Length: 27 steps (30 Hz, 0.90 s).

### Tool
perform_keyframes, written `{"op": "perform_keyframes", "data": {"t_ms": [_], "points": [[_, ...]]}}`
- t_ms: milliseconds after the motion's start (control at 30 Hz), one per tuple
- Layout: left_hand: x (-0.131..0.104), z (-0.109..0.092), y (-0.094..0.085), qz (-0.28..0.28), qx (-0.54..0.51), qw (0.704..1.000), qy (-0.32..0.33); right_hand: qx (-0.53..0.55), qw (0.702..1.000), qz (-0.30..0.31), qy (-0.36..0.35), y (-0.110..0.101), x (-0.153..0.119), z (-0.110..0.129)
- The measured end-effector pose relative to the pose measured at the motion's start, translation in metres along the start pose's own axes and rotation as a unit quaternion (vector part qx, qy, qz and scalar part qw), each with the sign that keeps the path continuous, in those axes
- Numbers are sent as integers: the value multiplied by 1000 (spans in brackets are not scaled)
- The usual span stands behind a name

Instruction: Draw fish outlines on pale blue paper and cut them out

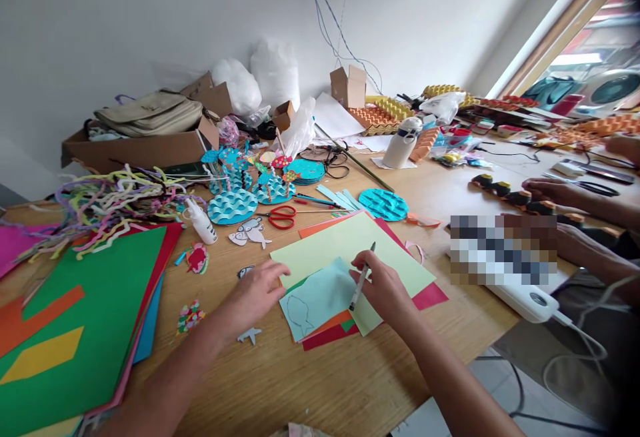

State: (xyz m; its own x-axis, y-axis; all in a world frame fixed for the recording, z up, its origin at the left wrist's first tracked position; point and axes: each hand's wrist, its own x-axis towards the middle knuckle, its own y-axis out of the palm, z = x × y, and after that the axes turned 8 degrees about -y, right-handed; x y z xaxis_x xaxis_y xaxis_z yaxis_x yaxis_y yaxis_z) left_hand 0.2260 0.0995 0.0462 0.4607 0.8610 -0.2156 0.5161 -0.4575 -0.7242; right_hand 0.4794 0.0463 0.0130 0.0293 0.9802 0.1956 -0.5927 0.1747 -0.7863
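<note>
Pale blue sheet [325, 290], one, bearing a fish outline [300, 315] in dark line near its left end; landmark for all entries below. Lies on the stack topped by pale green paper [395, 253].

Pen [357, 293], one, slanted, at the sheet's right end; gripped between the thumb and fingers of the right hand [383, 283].

Left hand [260, 293], at the sheet's left edge; fingers loosely bent and parted, grasping nothing visible; contact with the paper cannot be told.

Starfish-shaped cutout [250, 335], left of the sheet, below the left hand.

Coloured paper dots [190, 317], a cluster, farther left of the sheet.

Fish cutouts [250, 232], overlapping, beyond the sheet to the left; scissors [280, 217] with red handles just beside them.

Glue bottle [203, 223], white, upright, farther off on that side.

Turquoise disc [383, 205], wavy-surfaced, beyond the sheet to the right.

Green sheet [100, 290], large, well left of the sheet, under orange and yellow pieces.

Power strip [530, 293], white, well right of the sheet, partly blurred; a co-worker's hands beyond.
</note>
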Motion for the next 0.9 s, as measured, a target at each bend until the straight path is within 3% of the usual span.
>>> {"op": "perform_keyframes", "data": {"t_ms": [67, 167, 233, 367, 633, 800, 900], "points": [[-10, 7, -21, -40, 42, 998, 3, 11, 1000, -18, -8, -5, -5, 2], [-28, 24, -38, 22, 101, 995, -9, 28, 999, -33, -17, -12, -17, 5], [-39, 38, -35, 75, 125, 989, -17, 40, 999, -31, -16, -16, -26, 7], [-49, 54, -16, 93, 153, 984, -11, 53, 998, -20, -22, -18, -41, 13], [-44, 51, -9, 102, 183, 978, -9, 64, 998, 13, -12, -15, -53, 15], [-48, 46, -20, 118, 152, 980, -47, 86, 996, 19, -2, -18, -60, 12], [-51, 40, -30, 79, 119, 989, -26, 135, 991, 9, -1, -21, -62, 16]]}}
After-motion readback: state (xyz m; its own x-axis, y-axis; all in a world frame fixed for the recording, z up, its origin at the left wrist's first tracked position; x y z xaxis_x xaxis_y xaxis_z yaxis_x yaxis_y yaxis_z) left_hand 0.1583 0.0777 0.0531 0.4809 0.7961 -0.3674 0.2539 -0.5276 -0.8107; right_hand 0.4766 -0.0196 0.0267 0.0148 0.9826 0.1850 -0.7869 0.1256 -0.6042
